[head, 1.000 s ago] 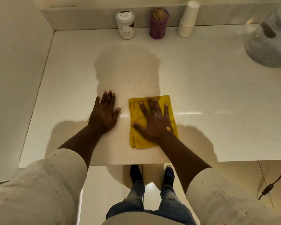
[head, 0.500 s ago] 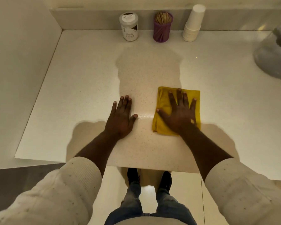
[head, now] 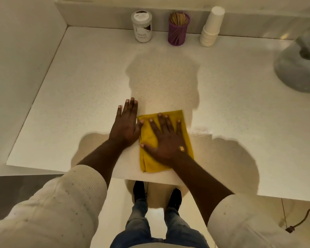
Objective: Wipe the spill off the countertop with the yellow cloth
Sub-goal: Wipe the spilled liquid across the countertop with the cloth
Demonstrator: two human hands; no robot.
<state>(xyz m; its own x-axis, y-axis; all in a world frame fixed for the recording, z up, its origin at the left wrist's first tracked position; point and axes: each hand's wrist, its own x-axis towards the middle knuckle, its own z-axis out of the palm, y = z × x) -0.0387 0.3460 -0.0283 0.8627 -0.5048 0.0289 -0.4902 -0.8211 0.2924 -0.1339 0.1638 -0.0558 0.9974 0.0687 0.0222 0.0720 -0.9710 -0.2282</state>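
Observation:
The folded yellow cloth (head: 150, 165) lies on the white speckled countertop (head: 79, 86) close to its front edge. My right hand (head: 166, 138) presses flat on it with the fingers spread. Just left of it, my left hand (head: 126, 126) rests flat on the bare counter, and its thumb touches the cloth's left edge. A thin wet streak (head: 201, 132) glints on the counter immediately right of the cloth.
Along the back wall stand a white labelled jar (head: 142, 26), a purple toothpick holder (head: 178, 29) and a stack of white paper cups (head: 212, 27). A large clear vessel (head: 301, 65) sits at the far right. A wall bounds the left side. A cable (head: 301, 222) lies on the floor.
My right hand slid the cloth away to the right, then back left and toward the front edge, until it met my left thumb. My left hand stayed planted.

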